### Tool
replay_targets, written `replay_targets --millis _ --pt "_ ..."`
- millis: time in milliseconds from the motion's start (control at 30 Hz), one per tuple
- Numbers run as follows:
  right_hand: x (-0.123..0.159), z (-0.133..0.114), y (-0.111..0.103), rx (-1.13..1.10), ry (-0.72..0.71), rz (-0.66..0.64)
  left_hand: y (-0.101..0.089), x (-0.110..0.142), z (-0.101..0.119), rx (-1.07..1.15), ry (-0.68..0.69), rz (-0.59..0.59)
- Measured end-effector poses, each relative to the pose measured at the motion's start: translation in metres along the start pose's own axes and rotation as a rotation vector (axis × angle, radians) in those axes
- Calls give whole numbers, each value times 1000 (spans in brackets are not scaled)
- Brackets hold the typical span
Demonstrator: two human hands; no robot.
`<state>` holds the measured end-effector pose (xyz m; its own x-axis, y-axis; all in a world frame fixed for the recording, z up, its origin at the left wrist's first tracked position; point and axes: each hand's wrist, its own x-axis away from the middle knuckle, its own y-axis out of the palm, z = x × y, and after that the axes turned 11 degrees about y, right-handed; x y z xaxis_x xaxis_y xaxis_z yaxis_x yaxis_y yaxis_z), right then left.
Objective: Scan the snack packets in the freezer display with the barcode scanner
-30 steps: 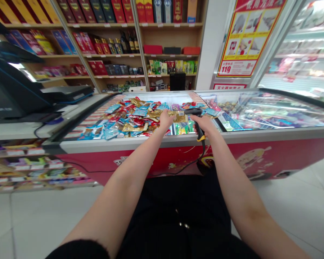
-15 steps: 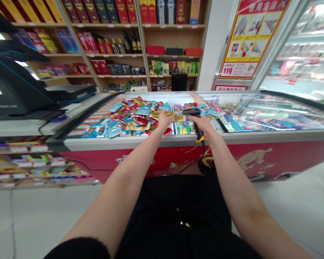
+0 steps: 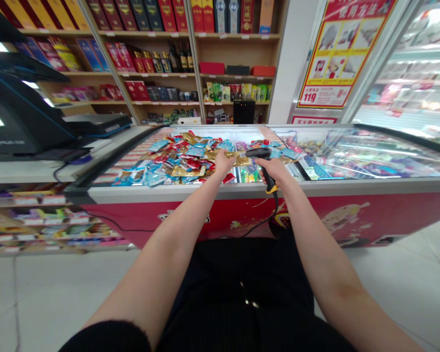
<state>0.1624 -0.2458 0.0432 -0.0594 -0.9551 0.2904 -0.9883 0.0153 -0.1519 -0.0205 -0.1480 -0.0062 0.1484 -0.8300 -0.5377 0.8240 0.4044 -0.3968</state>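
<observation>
Bare forearms (image 3: 176, 244) emerge from a black sleeve (image 3: 102, 340), above black ribbed clothing (image 3: 242, 288) with a small metal fastener (image 3: 250, 303).

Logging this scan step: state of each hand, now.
Left hand: closed, holding a gold foil packet.
Right hand: closed, holding a black barcode scanner.

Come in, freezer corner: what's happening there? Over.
Left hand pinching gold packet; right hand gripping corded barcode scanner, aimed at it. Nothing between them.

snack packets (image 3: 176, 164) lie in the chest freezer (image 3: 352, 191); cash register (image 3: 18, 112) to its left, shelves (image 3: 161, 54) behind, fridge (image 3: 399, 83) right.
</observation>
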Motion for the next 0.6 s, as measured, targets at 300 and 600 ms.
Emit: replay_targets --millis 300,600 --pt "3 -1 3 -10 3 -6 0 0 -3 -4 -13 9" --pt "0 0 5 -23 10 -10 -6 1 -4 -9 -18 43"
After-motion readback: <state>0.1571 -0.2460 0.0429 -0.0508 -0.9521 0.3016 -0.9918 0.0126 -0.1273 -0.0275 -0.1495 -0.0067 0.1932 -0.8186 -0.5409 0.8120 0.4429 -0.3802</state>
